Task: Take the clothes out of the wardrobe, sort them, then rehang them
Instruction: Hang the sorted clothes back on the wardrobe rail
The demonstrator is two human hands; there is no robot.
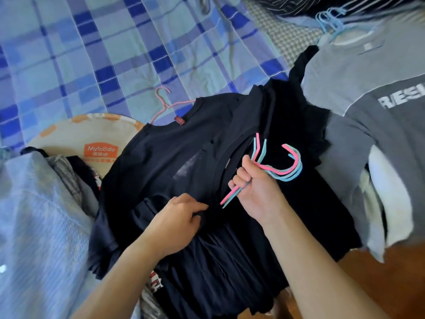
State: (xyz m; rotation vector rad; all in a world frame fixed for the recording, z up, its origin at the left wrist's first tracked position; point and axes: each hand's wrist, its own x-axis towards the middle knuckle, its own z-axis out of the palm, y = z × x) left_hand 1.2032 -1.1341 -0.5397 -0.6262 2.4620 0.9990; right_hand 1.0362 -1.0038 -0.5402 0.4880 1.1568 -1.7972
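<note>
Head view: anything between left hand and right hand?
Only dark clothing. Left hand pinches it; right hand grips the hanger hooks.

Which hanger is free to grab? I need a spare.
The pink hanger on the bedsheet; the right hand grips the others, and more carry grey shirts.

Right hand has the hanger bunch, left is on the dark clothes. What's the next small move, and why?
Probably lift the bunched hangers with the right hand while the left hand pinches the black garments together: their hooks are gathered, but the clothes lie flat on the bed.
</note>
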